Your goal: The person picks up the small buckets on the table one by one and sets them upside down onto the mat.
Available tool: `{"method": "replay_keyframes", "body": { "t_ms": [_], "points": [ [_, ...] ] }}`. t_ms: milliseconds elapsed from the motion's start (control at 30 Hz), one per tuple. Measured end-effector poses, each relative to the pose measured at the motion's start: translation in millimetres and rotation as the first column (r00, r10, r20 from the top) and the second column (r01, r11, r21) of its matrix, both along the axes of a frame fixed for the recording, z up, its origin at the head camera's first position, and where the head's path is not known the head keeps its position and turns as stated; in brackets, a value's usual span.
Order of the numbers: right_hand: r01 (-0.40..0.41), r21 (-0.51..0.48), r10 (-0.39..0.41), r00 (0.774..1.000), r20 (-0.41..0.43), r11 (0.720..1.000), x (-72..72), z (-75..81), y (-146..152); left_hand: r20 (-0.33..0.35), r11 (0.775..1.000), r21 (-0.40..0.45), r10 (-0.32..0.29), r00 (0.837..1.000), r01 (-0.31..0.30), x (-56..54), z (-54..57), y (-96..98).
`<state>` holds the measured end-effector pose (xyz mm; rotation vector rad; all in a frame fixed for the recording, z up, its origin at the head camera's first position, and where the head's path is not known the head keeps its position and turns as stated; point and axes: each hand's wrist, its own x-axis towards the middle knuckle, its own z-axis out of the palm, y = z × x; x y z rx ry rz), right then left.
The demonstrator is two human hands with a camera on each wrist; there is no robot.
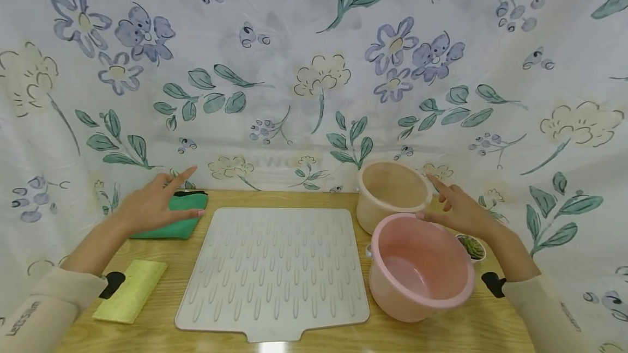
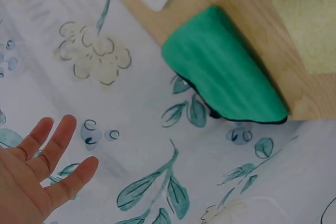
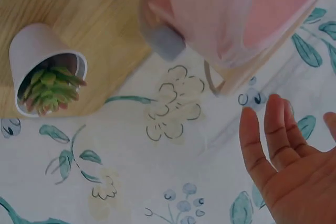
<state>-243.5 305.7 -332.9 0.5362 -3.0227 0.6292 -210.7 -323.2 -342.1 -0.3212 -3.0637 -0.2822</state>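
My left hand point(image 1: 156, 203) hovers over a folded green cloth point(image 1: 183, 217), its thumb and fingers spread and holding nothing. In the left wrist view its fingers are apart, off to the side of the cloth. My right hand point(image 1: 458, 208) is held above the buckets on the right, index finger and thumb stretched out, with nothing in it. A pink bucket point(image 1: 422, 309) stands nearest to it, the thumb overlapping its far rim in the head view. Behind that is a cream bucket point(image 1: 370, 214), partly hidden by the pink one.
A grey-white ridged draining mat point(image 1: 275, 266) lies mid-table. At the left front is a folded yellow cloth point(image 1: 131, 292). A small potted succulent point(image 3: 50, 85) stands right of the pink bucket. A floral curtain point(image 1: 275, 86) hangs behind the wooden table point(image 1: 162, 336).
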Motion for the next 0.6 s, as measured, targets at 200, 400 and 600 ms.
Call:
{"method": "replay_keyframes", "body": {
  "t_ms": [200, 400, 600],
  "points": [
    [-0.017, -0.064, 0.019, 0.999, 0.026, 0.998, 10.3, -9.4, 5.4, 0.008, 1.0, 0.026, -0.008, 1.0, 0.008, 8.1, -9.3, -2.5],
    [-0.034, -0.093, 0.036, 0.999, 0.022, 0.995, 21.4, -16.6, 10.2, -0.017, 1.0, 0.024, -0.016, 1.0, 0.016, 18.2, -20.5, -9.7],
    [-0.06, -0.116, 0.059, 0.998, -0.01, 0.991, 34.6, -22.2, 12.3, 0.007, 0.999, 0.051, -0.018, 1.0, 0.018, 29.5, -31.6, -14.5]
  ]
}}
